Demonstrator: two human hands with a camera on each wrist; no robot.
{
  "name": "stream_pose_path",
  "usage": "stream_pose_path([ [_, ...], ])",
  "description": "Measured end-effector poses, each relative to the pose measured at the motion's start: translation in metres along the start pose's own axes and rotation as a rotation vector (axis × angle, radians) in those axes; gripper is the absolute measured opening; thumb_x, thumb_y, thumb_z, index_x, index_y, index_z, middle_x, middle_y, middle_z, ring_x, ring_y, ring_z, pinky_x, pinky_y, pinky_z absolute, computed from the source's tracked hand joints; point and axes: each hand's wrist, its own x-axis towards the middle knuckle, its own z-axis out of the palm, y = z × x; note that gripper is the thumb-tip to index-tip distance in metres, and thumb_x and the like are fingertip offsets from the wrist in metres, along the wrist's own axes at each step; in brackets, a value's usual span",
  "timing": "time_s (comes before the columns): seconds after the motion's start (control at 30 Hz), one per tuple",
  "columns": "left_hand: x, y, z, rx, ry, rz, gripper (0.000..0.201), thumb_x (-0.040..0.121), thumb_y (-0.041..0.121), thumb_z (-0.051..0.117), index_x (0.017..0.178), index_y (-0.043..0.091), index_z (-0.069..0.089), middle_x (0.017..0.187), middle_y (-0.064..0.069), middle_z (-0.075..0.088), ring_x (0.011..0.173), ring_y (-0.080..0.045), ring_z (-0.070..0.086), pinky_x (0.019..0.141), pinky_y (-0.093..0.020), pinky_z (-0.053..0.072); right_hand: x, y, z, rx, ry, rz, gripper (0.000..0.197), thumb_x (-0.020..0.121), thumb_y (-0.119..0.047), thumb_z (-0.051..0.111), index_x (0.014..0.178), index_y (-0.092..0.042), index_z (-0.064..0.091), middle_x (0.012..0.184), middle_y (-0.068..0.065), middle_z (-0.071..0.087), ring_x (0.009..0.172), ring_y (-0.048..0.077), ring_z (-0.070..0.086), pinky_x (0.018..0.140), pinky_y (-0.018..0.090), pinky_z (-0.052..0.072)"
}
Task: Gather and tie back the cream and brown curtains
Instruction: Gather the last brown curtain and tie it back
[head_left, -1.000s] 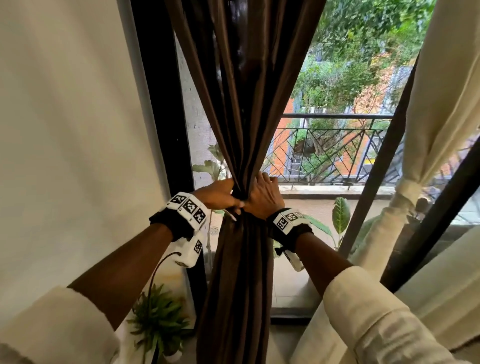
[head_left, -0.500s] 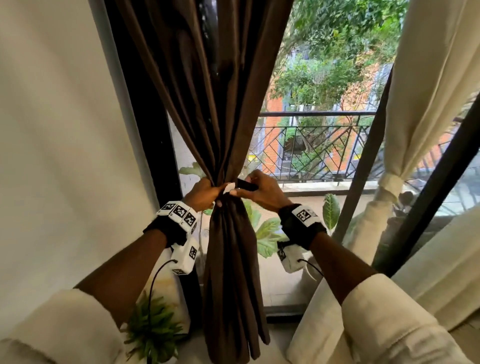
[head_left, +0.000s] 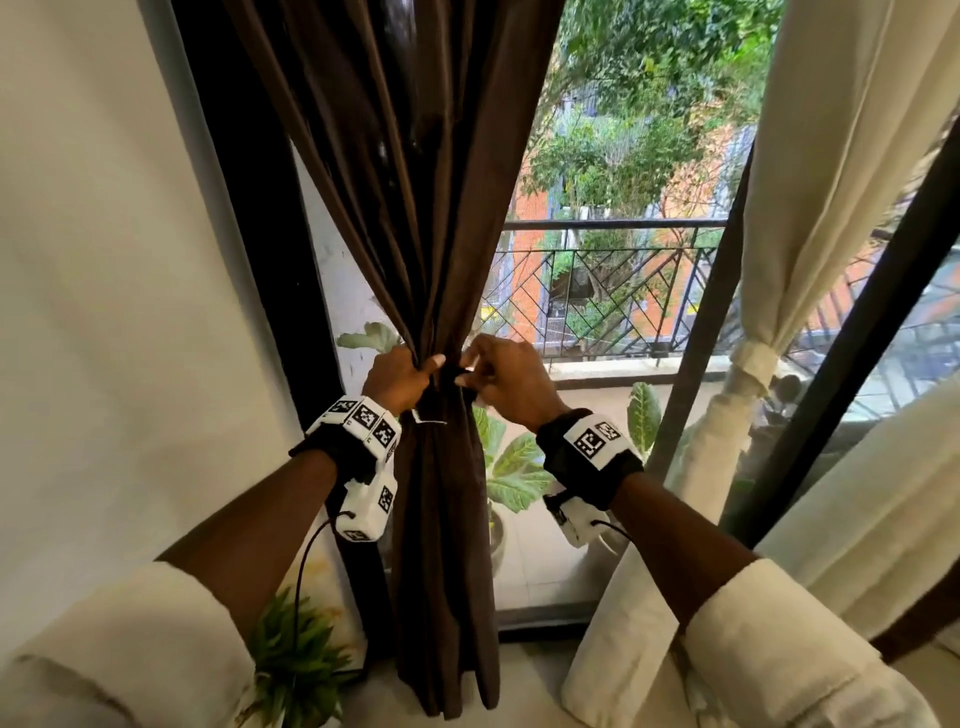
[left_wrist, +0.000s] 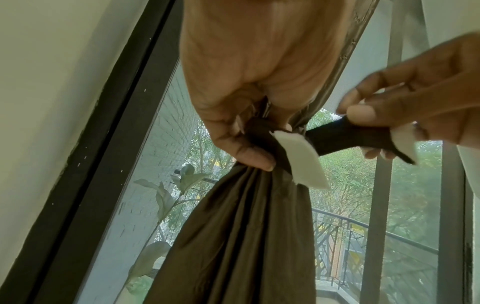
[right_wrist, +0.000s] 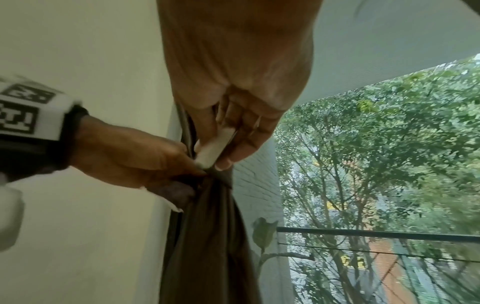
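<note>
Head view shows the brown curtain bunched into a narrow waist at the left side of the window, beside the dark window frame. The left hand wraps that waist, its grip clamped on the gathered folds, thumb lying across the front. Just right of it the right hand pinches the dark tie-back strap, which runs from the bunch to its fingertips.

From the left wrist camera, the strap comes out taut from under the left hand to the right hand, whose thumb and fingers are clamped on the strap's end with a pale patch. A second pale patch hangs from the strap's other end, against the curtain just below the left fingers.

The right wrist camera shows the right hand squeezing the pale strap end right at the bunch, touching the left hand.

Far right, the cream curtain hangs already gathered, bound by a cream band. A balcony railing and trees lie beyond the glass; a potted plant stands near on the floor at the left.
</note>
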Motion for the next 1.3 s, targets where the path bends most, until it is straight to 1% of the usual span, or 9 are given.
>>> stream_pose_path([
  [0.23, -0.012, -0.010, 0.003, -0.084, 0.010, -0.014, 0.034, 0.078, 0.002, 0.062, 0.112, 0.006, 0.064, 0.114, -0.018, 0.067, 0.108, -0.031, 0.062, 0.077, -0.025, 0.042, 0.006, -0.028, -0.003, -0.010, -0.363, -0.073, 0.040, 0.067, -0.013, 0.080, 0.104, -0.011, 0.065, 0.088, 0.005, 0.074, 0.081, 0.016, 0.066, 0.075, 0.026, 0.048],
  [0.37, -0.027, -0.019, 0.004, -0.410, 0.286, -0.013, 0.039, 0.072, 0.005, 0.073, 0.109, 0.011, 0.061, 0.098, 0.003, 0.063, 0.070, 0.000, 0.063, 0.055, -0.005, 0.042, 0.016, -0.036, -0.006, 0.007, -0.442, -0.038, 0.045, 0.064, 0.012, 0.070, 0.106, -0.003, 0.066, 0.091, 0.011, 0.074, 0.086, 0.022, 0.069, 0.078, 0.031, 0.055],
  [0.5, -0.037, -0.029, -0.001, -0.507, 0.404, 0.216, 0.030, 0.073, 0.009, 0.075, 0.095, 0.018, 0.058, 0.098, 0.003, 0.065, 0.086, -0.014, 0.065, 0.075, -0.023, 0.054, 0.023, -0.038, -0.005, -0.047, -0.360, -0.061, 0.027, 0.069, -0.005, 0.077, 0.096, -0.009, 0.073, 0.088, 0.010, 0.074, 0.084, 0.019, 0.068, 0.066, 0.018, 0.045],
  [0.6, -0.039, -0.033, -0.006, -0.406, 0.216, 0.346, 0.024, 0.079, 0.003, 0.067, 0.090, 0.024, 0.064, 0.098, -0.001, 0.067, 0.091, -0.013, 0.066, 0.080, -0.024, 0.053, 0.026, -0.038, -0.005, -0.103, -0.358, -0.062, 0.023, 0.070, -0.016, 0.080, 0.091, -0.011, 0.074, 0.088, 0.009, 0.073, 0.086, 0.020, 0.065, 0.067, 0.020, 0.036],
  [0.67, -0.037, -0.037, -0.011, -0.365, 0.025, 0.374, 0.042, 0.077, -0.008, 0.061, 0.092, 0.031, 0.067, 0.103, 0.001, 0.066, 0.099, -0.017, 0.066, 0.090, -0.033, 0.053, 0.027, -0.037, -0.006, -0.151, -0.364, -0.065, 0.022, 0.071, -0.019, 0.079, 0.090, -0.010, 0.072, 0.085, 0.008, 0.070, 0.085, 0.021, 0.063, 0.067, 0.020, 0.033],
  [0.8, -0.036, -0.034, -0.026, -0.457, -0.155, 0.309, 0.049, 0.073, -0.024, 0.050, 0.103, 0.011, 0.065, 0.106, -0.006, 0.066, 0.096, -0.023, 0.068, 0.084, -0.034, 0.054, 0.029, -0.040, -0.011, -0.170, -0.403, -0.083, 0.019, 0.072, -0.018, 0.079, 0.088, -0.012, 0.071, 0.077, -0.001, 0.062, 0.079, 0.015, 0.057, 0.069, 0.020, 0.035],
  [1.0, -0.034, -0.024, -0.037, -0.378, -0.135, 0.298, 0.044, 0.065, 0.005, 0.084, 0.102, 0.017, 0.063, 0.097, 0.006, 0.069, 0.081, -0.012, 0.070, 0.074, -0.025, 0.059, 0.024, -0.043, -0.020, -0.097, -0.415, -0.119, 0.018, 0.071, -0.008, 0.074, 0.088, -0.013, 0.073, 0.079, 0.002, 0.070, 0.079, 0.015, 0.066, 0.075, 0.025, 0.049],
  [1.2, -0.026, -0.018, -0.036, -0.040, -0.144, 0.399, 0.027, 0.070, 0.031, 0.082, 0.084, 0.012, 0.068, 0.074, 0.005, 0.065, 0.054, 0.004, 0.056, 0.057, -0.012, 0.042, 0.018, -0.041, -0.023, -0.124, -0.385, -0.166, 0.019, 0.071, 0.001, 0.068, 0.087, -0.007, 0.075, 0.083, 0.010, 0.074, 0.079, 0.020, 0.068, 0.073, 0.024, 0.049],
  [1.3, -0.026, -0.018, -0.038, 0.178, -0.151, 0.423, 0.032, 0.073, 0.049, 0.074, 0.081, 0.020, 0.064, 0.066, 0.001, 0.065, 0.054, -0.005, 0.060, 0.057, -0.024, 0.046, 0.016, -0.041, -0.019, -0.199, -0.351, -0.219, 0.023, 0.066, 0.004, 0.064, 0.079, -0.011, 0.075, 0.077, 0.009, 0.074, 0.076, 0.025, 0.070, 0.068, 0.028, 0.052],
])
